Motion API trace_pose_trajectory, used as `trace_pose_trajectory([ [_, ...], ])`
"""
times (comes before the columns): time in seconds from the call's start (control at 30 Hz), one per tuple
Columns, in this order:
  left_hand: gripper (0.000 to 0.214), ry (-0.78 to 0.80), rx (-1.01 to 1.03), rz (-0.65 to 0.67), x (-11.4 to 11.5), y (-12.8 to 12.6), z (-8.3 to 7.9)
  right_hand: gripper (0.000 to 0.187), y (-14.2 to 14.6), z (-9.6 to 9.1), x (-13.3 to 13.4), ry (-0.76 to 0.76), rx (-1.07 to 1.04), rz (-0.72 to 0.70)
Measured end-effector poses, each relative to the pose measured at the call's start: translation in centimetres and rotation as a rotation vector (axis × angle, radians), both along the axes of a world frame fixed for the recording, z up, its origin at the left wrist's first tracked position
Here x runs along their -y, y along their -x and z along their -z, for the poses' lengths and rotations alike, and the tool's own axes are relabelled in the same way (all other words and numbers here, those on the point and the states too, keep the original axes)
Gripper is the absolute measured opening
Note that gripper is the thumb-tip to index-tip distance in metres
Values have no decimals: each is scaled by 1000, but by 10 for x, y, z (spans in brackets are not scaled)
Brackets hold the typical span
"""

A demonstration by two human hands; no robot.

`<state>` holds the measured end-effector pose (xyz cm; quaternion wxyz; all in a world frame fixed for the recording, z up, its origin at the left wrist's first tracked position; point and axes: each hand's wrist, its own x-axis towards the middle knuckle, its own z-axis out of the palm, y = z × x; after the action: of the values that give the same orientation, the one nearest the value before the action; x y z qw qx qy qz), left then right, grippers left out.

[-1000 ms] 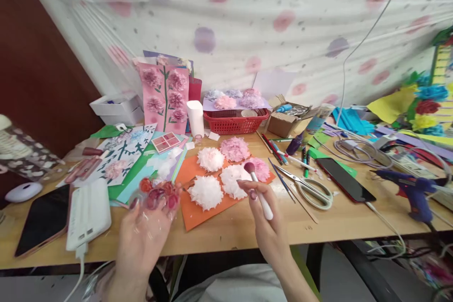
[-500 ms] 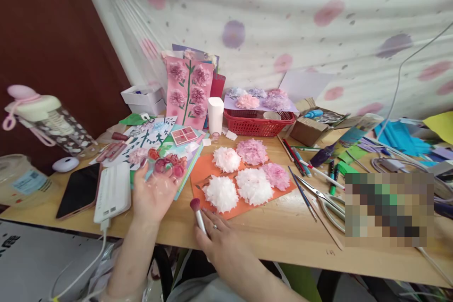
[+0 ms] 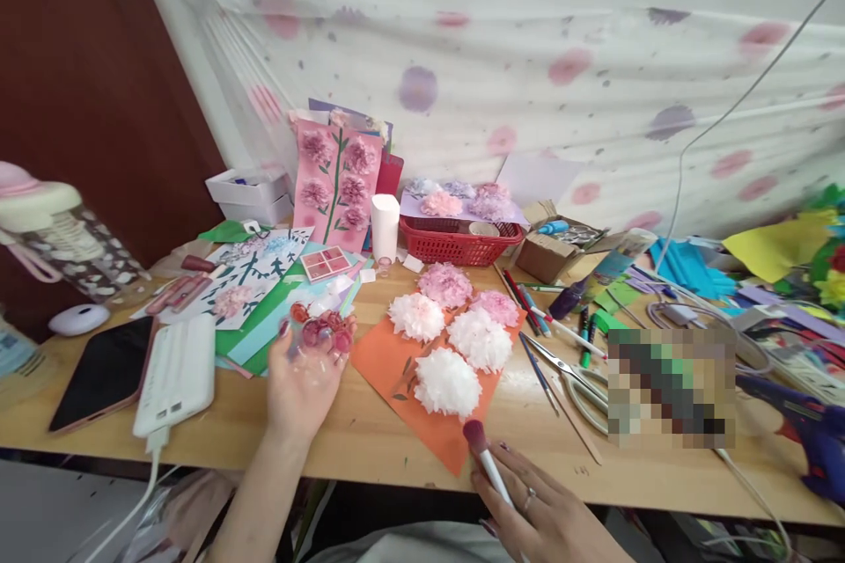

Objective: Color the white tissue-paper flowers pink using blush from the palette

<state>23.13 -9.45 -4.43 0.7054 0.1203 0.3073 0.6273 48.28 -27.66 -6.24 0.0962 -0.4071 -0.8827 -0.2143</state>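
A red basket (image 3: 455, 251) sits at the back of the wooden table (image 3: 370, 440), with a brown box (image 3: 545, 257) just beside it. A tall pink card (image 3: 336, 180) leans on the wall, next to a white roll (image 3: 385, 224). Scissors (image 3: 561, 362) lie near some pens (image 3: 521, 288). On the left lie a dark phone (image 3: 99, 374) and a white power bank (image 3: 175, 374). A blue glue gun (image 3: 811, 431) is on the far right.

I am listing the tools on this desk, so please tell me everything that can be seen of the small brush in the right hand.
The brush is small, with a rounded tuft of dark pink bristles and a smooth white handle that looks like plastic. It is tilted, tuft up and to the left. The fingers of the right hand grip its lower handle. The tuft is at the near corner of the orange paper sheet; whether they touch cannot be told.
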Motion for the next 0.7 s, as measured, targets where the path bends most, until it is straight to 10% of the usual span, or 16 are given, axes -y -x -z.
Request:
trace_pose_trajectory([
  [0.33,21,28,-55,168,5,-24,2,21,-22,-8,7,-149,-96,21],
  [0.5,21,84,-7,191,17,-23,-2,20,35,24,-32,-267,-332,-91],
  [0.7,29,172,23,97,19,-6,-3,33,49,64,-45,33,-533,108],
])
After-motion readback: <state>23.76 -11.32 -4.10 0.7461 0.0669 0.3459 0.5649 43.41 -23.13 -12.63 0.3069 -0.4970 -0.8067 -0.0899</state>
